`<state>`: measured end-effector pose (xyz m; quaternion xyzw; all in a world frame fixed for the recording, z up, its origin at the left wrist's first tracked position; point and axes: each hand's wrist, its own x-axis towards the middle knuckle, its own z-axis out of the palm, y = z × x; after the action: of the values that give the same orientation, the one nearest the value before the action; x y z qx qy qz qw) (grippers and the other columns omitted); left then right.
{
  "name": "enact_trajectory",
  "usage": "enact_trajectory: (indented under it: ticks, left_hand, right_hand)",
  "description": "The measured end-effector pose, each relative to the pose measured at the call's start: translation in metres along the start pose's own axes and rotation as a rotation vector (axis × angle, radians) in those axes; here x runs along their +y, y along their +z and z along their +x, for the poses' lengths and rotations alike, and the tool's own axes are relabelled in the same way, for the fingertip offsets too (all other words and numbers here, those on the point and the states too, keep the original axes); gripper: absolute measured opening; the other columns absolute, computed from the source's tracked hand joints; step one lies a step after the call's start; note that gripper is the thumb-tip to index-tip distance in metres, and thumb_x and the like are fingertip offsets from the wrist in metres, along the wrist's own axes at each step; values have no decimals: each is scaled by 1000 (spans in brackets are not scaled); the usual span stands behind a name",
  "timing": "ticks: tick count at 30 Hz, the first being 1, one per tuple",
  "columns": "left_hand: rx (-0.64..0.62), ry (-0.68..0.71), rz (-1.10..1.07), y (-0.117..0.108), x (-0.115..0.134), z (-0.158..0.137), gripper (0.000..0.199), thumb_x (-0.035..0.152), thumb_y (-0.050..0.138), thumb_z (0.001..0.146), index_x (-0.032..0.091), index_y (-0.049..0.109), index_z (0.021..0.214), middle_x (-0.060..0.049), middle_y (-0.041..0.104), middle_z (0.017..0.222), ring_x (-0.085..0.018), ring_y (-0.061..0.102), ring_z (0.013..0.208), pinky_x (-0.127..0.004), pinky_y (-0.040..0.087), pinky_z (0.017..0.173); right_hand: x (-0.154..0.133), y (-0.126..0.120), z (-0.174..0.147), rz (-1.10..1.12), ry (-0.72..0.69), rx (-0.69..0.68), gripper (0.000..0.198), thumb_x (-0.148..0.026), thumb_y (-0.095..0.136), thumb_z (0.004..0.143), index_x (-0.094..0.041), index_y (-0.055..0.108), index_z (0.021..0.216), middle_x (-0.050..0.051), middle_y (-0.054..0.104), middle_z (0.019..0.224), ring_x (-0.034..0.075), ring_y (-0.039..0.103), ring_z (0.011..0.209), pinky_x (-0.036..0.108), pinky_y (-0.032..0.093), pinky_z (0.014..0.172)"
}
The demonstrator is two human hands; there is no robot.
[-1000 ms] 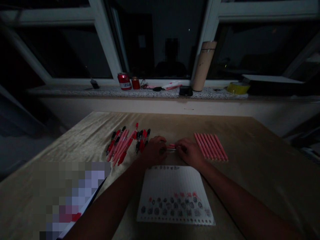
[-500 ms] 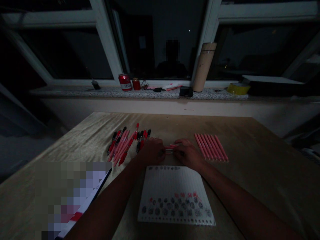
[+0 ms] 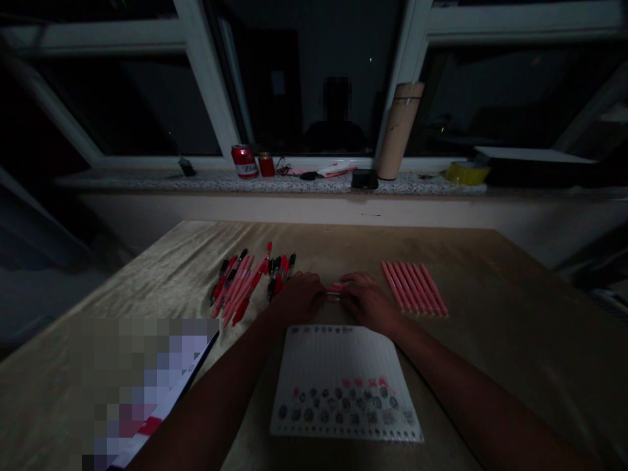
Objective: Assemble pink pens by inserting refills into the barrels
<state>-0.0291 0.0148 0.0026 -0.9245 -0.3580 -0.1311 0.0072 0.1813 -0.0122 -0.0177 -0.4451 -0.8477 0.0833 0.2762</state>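
Behind the notepad, my left hand [image 3: 305,294] and my right hand [image 3: 366,297] face each other with curled fingers. Between them shows a short stretch of pink pens [image 3: 335,288], lying crosswise, with an end in each hand. How many there are is hidden by my fingers. To the right of my right hand, several pink pens [image 3: 415,288] lie side by side in a neat slanted row. Left of my left hand is a loose pile of pink, red and black pens [image 3: 240,288], and a smaller cluster of red and black pens [image 3: 280,271] lies close to that hand.
A lined notepad [image 3: 338,366] with dark and red scribbles lies between my forearms. At the left is a blurred-out device [image 3: 196,360]. On the windowsill stand a red can [image 3: 244,162], a small red jar [image 3: 267,165], a tall tan cylinder [image 3: 400,134] and yellow tape [image 3: 466,173].
My fingers have shifted slightly around the pink pens, and the lower pen's visible part sits a little nearer the upper. The row, the pile and the notepad are unchanged.
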Motion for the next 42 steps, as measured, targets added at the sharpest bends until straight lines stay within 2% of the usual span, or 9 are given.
enact_trajectory:
  ticks: [15, 28, 34, 42]
  left_hand:
    - [-17, -3, -47, 2, 1, -1, 13, 25, 53, 79, 15, 61, 80, -6, 58, 80, -20, 55, 81, -34, 36, 74]
    - [19, -16, -50, 7, 1, 1, 19, 27, 44, 89, 15, 58, 86, -6, 57, 86, -18, 52, 82, -33, 37, 76]
    - [85, -30, -84, 6, 3, 3, 23, 30, 40, 92, 15, 56, 88, -6, 57, 90, -18, 51, 86, -33, 37, 77]
    - [98, -39, -158, 13, 6, 7, 31, 41, 42, 91, 16, 61, 90, -5, 62, 85, -18, 54, 82, -33, 37, 78]
  right_hand:
    - [-2, -2, 1, -5, 5, -16, 16, -17, 55, 82, -17, 66, 94, 11, 57, 112, 23, 48, 106, 41, 38, 91]
    - [-2, -2, 1, -5, -3, -3, 16, -19, 52, 84, -18, 64, 95, 10, 58, 110, 22, 49, 104, 40, 38, 89]
    - [-3, -2, 1, -7, -16, 48, 19, -21, 47, 88, -18, 61, 100, 10, 58, 107, 21, 49, 102, 38, 38, 88]
    - [-8, -5, 2, -40, -29, 60, 17, -24, 45, 90, -17, 59, 94, 8, 60, 88, 22, 50, 87, 36, 39, 79]
